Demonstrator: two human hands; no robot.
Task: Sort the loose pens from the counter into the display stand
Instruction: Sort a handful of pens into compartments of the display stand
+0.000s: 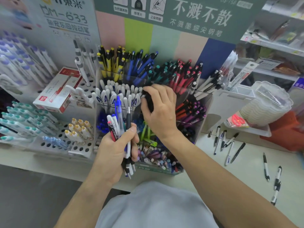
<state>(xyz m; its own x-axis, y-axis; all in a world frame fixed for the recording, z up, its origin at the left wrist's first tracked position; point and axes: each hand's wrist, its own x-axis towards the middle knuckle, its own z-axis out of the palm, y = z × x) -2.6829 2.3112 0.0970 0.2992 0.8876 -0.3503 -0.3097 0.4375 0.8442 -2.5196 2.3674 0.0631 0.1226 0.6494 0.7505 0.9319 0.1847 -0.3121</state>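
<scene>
Black pens [148, 100] bunched in the right hand [158, 109], fingers curled round them over the display stand [199, 96], likely slotting them; left hand [115, 145] grips a mixed bundle [122, 129] in reserve; loose pens [230, 145] wait on counter [246, 170].

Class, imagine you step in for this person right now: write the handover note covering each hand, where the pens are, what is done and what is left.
Left hand: grips a mixed bundle of pens, held upright in front of the display stand.
Right hand: curled round dark pens, at the stand's middle tier.
Done: many stand compartments already hold pens grouped by colour.
Left: sort the bundle into compartments, then collect the loose pens on the counter, to the right of the stand, with a few more pens nearer the right edge.
</scene>
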